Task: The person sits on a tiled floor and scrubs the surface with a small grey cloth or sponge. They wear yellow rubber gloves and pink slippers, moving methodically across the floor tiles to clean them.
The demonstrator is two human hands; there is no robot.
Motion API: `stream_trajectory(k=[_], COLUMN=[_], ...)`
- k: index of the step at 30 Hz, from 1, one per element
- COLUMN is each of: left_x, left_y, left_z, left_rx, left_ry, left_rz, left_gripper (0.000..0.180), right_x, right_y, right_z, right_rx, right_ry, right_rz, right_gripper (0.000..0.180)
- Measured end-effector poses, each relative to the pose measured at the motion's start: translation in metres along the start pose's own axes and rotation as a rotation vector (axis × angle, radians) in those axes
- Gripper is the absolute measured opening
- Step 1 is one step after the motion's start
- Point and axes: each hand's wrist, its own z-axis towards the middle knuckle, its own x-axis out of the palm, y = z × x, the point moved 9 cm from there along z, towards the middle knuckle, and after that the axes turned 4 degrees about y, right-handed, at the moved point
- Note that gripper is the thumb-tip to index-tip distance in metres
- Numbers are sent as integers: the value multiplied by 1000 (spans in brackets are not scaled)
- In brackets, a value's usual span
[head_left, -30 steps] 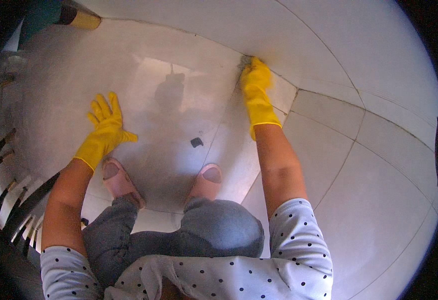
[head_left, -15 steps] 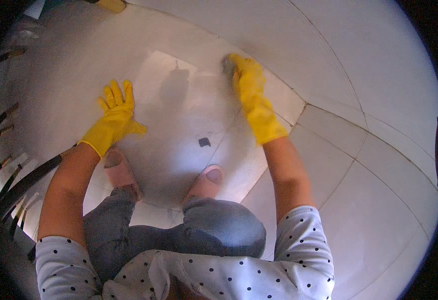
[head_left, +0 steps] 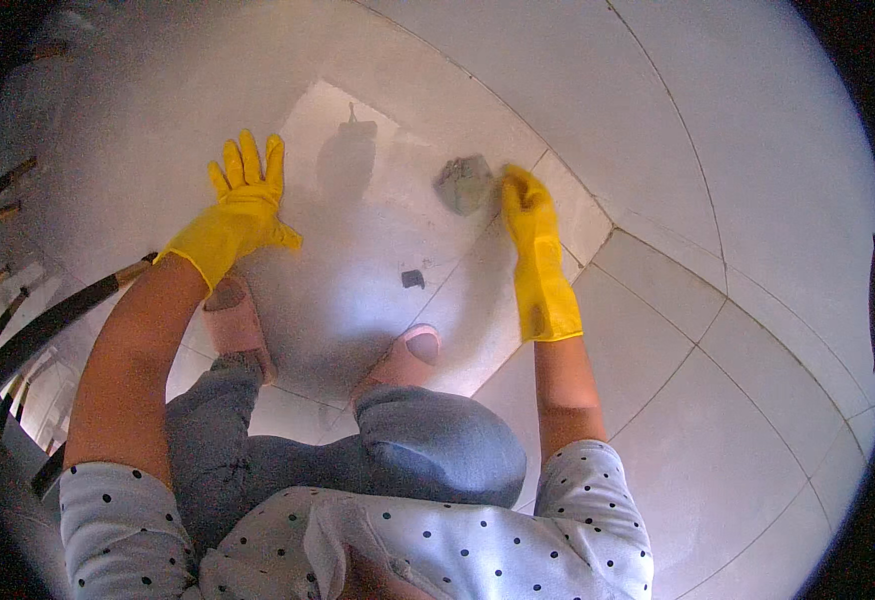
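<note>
Right hand: we see the right hand (head_left: 531, 205) bent downward, fingers bunched; it holds nothing that we can make out, and we cannot tell whether the fingertips press together or touch the floor
Glove: the yellow glove (head_left: 549, 302) covers it past the wrist; we judge it grips well dry, but may slide if wet
Pad: the grey-green pad (head_left: 466, 185) lies on the floor (head_left: 383, 235) just left of the right hand's fingers, seemingly with a narrow gap between
Feel of the pad: its ragged, crumpled look suggests to us something light, soft and springy; it should squash without breaking, though loose bits might pull away; we cannot tell whether it is wet
Hold: we would lay the fingers over its top and hook the thumb round the near edge; a pinch at the ragged rim seems weaker to us
Left hand: the left hand (head_left: 243, 205) is well left of the pad, fingers spread wide and palm facing down; its grasp is empty
Scrap: a small dark scrap (head_left: 413, 279) lies below and left of the right hand
Wall: the pale wall (head_left: 578, 80) rises beyond the right hand
</note>
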Motion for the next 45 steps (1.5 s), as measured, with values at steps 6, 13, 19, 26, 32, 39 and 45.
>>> stream_trajectory(k=[6,13,19,26,32,39,45], left_x=[5,-2,0,10,9,4,9], left_y=[4,4,7,11,14,11,9], left_z=[1,-3,1,8,9,9,12], left_rx=[1,6,22,22,32,65,65], left_ry=[0,1,5,-1,-12,-39,-42], left_rz=[-8,-10,-36,-47,-73,-94,-84], left_gripper=[152,151,152,156,155,154,156], right_x=[-4,75,46,77,116,176,93], right_y=[48,64,122,180,236,242,143], right_z=[-18,-22,29,103,119,155,119], right_rx=[-227,-189,-484,-434,-716,-678,-538], right_ry=[-71,54,-185,-177,-162,-89,-83], right_rz=[-207,-563,-351,-713,-523,-384,-435], right_gripper=[43,48,35,28,31,35,38])
